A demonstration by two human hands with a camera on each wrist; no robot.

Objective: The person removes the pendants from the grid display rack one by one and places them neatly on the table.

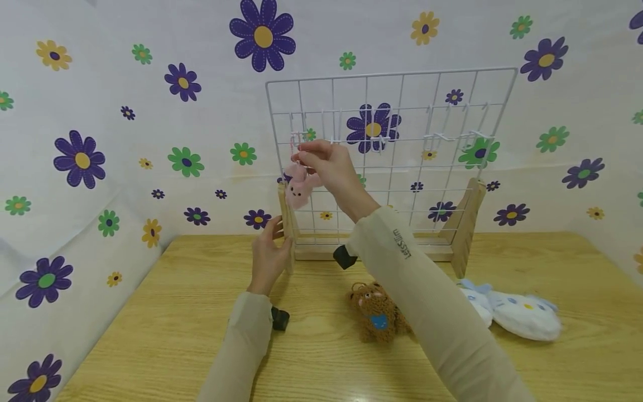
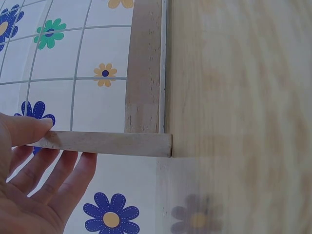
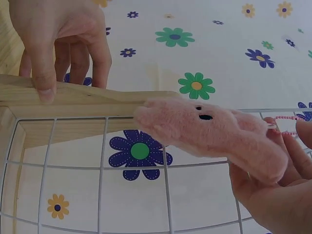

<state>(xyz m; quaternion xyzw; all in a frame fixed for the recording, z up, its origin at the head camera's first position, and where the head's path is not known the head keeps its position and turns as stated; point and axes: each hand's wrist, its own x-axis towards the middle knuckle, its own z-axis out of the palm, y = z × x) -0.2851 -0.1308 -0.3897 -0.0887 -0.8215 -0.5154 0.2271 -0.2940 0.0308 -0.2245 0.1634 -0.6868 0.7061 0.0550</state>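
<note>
A pink plush bunny keychain (image 1: pixel 298 192) hangs from its pink bead loop (image 3: pixel 286 132), which my right hand (image 1: pixel 339 174) pinches between thumb and fingers. It is held in front of the upper left of a white wire grid rack (image 1: pixel 366 178), close to a hook there. Whether the loop is on that hook, I cannot tell. Lower down, my left hand (image 1: pixel 268 255) grips the rack's left wooden post (image 2: pixel 107 143), thumb on one side and fingers on the other.
More white hooks (image 1: pixel 437 135) line the grid's upper part. On the wooden table (image 1: pixel 191 312) lie a brown bear plush (image 1: pixel 377 318) and white plush toys (image 1: pixel 527 317), partly behind my right sleeve. A flower-print cloth (image 1: pixel 211 72) stands behind.
</note>
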